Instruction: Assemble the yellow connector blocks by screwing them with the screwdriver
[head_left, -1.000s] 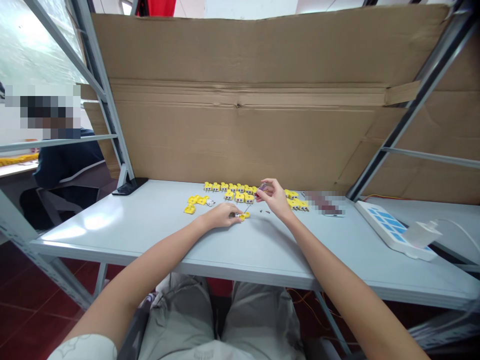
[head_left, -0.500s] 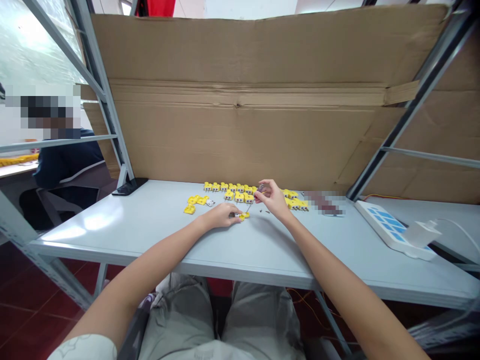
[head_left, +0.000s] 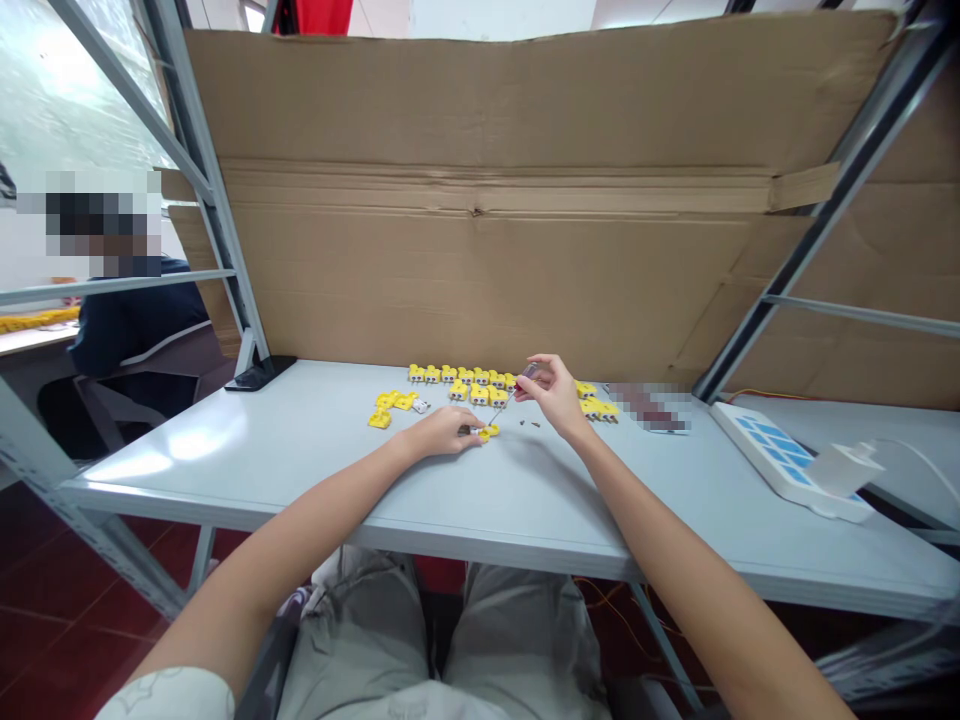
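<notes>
My left hand (head_left: pixel 441 432) rests on the table and pinches a yellow terminal connector (head_left: pixel 488 432) at its fingertips. My right hand (head_left: pixel 553 394) is raised just above the table, holding a small screwdriver (head_left: pixel 510 395) with a clear handle. Its thin shaft slants down-left toward the held connector. Several tiny dark screws (head_left: pixel 533 423) lie just below my right hand. Several more yellow connectors (head_left: pixel 465 376) stand in rows behind my hands, with others (head_left: pixel 592 406) to the right and a loose group (head_left: pixel 386 405) to the left.
The pale grey table (head_left: pixel 225 450) has a front edge close to my body. A cardboard sheet (head_left: pixel 480 270) stands behind it inside a metal shelf frame (head_left: pixel 817 240). A white-and-blue panel (head_left: pixel 780 460) lies at right. A seated person (head_left: pixel 127 330) is at left.
My right hand has shifted slightly up and right, and the screwdriver shaft now shows more clearly. My left hand and the connector it holds have not visibly moved.
</notes>
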